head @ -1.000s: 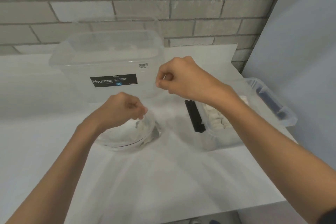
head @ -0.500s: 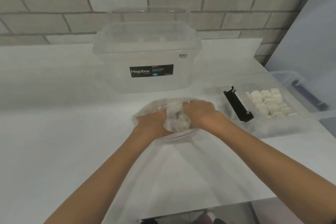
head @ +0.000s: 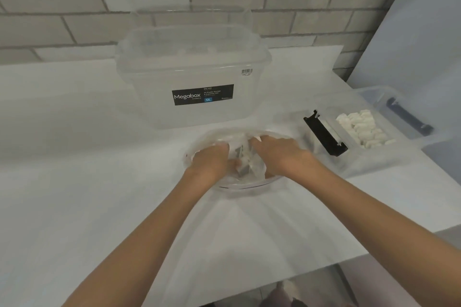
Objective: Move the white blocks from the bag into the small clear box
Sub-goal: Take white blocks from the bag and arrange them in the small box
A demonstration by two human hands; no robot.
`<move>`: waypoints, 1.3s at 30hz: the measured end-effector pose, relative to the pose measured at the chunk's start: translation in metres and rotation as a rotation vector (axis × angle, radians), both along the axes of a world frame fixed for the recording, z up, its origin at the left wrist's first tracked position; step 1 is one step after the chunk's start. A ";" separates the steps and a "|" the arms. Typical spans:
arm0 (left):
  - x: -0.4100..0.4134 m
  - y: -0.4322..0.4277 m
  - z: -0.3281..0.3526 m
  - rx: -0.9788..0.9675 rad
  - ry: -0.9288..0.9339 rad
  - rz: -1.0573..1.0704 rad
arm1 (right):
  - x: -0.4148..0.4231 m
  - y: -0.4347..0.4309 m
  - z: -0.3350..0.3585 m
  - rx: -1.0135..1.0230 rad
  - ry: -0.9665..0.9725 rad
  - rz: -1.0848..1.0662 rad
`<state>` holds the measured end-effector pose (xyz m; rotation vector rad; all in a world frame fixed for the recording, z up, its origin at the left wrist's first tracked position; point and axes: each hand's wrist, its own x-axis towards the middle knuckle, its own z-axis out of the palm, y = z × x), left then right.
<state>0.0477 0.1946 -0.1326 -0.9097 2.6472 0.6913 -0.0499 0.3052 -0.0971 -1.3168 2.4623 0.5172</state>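
A clear plastic bag (head: 199,143) lies on the white table with its mouth open in a ring. Both my hands are down in that mouth. My left hand (head: 212,161) curls over the bag's left side and grips the plastic. My right hand (head: 275,154) is beside it, fingers bent down into a bunched fold of the bag. A few white blocks (head: 245,157) show blurred through the crumpled plastic between my hands. The small clear box (head: 374,157) stands to the right, lid off, with several more white blocks (head: 361,127) piled inside.
A large clear Megabox tub (head: 192,75) with its lid on stands just behind the bag. A black clip (head: 324,132) sits on the small box's left end. The box's lid with a dark handle (head: 409,117) lies at far right, by the table's right edge. A brick wall runs behind.
One second ago my right hand was raised above the table, pinching something small. It has come down into the bag beside my left hand. Over the last half second, both hands barely moved.
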 end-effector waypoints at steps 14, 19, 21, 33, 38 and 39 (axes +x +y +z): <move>-0.028 0.001 -0.014 0.425 0.253 0.154 | -0.024 0.000 -0.039 -0.504 -0.421 -0.260; -0.031 0.001 -0.008 0.639 0.333 0.276 | -0.032 0.006 -0.038 -0.637 -0.567 -0.277; -0.031 0.000 -0.009 0.719 0.341 0.292 | -0.034 0.008 -0.037 -0.664 -0.621 -0.300; -0.011 0.004 -0.004 0.587 0.402 0.163 | -0.038 0.005 -0.021 -0.528 -0.431 -0.233; 0.001 0.011 0.015 0.327 0.422 0.019 | -0.033 0.001 -0.018 -0.372 -0.318 -0.217; 0.003 0.011 0.016 0.288 0.417 0.024 | -0.033 0.000 -0.019 -0.342 -0.298 -0.215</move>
